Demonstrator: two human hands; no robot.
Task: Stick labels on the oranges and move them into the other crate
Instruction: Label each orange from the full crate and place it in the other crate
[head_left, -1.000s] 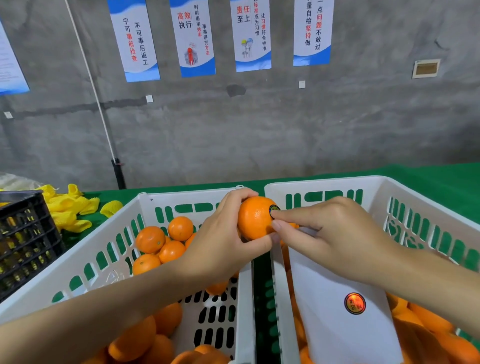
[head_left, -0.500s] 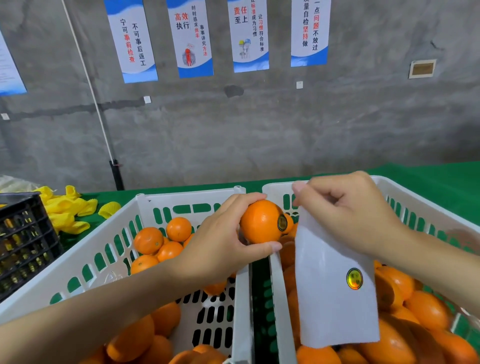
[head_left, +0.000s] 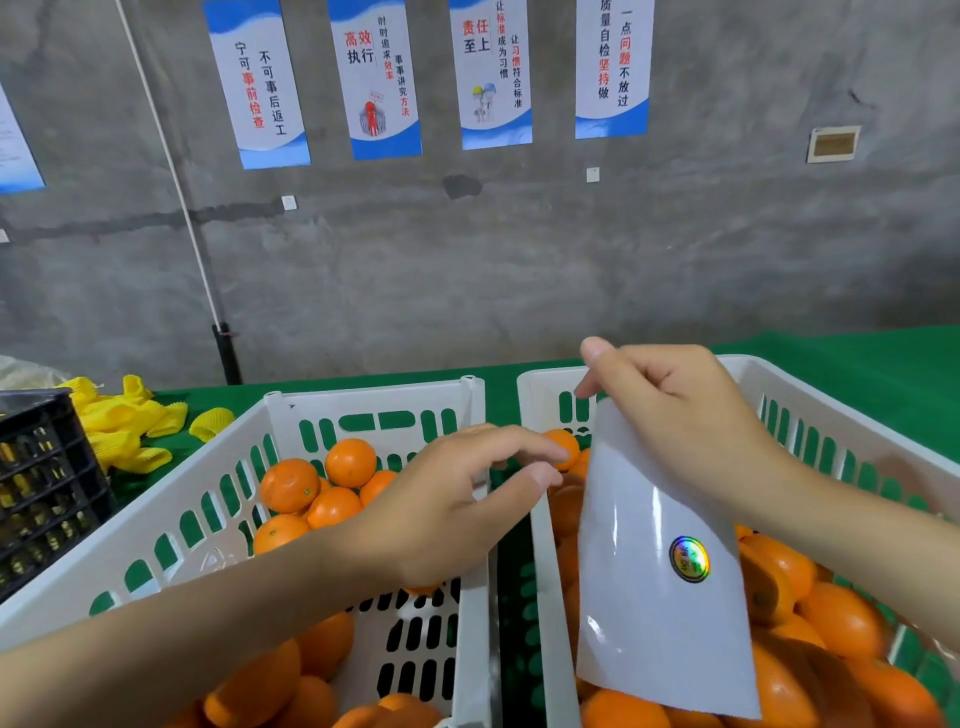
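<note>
— What's in your grip?

— My right hand (head_left: 675, 415) pinches the top edge of the backing sheet (head_left: 639, 597) with curled fingers. The sheet hangs free over the right crate (head_left: 831, 410), and its single round label (head_left: 689, 558) faces me, handy to peel. My left hand (head_left: 447, 509) holds nothing. Its fingers are loosely spread above the place where the two crate rims meet.

— And the oranges?

— They're heaped in both crates. There are fewer in the left crate (head_left: 363, 400), where several oranges (head_left: 289, 484) sit at the far end, and the right one looks fuller.

— How will it all handle?

— The sheet is glossy and slick, and it curves under its own weight. The label shimmers like foil. The fruit is round with dimpled skin, so I'd expect it to roll. The crates are stiff white plastic with slotted walls, standing on a green cloth (head_left: 857, 358).
</note>
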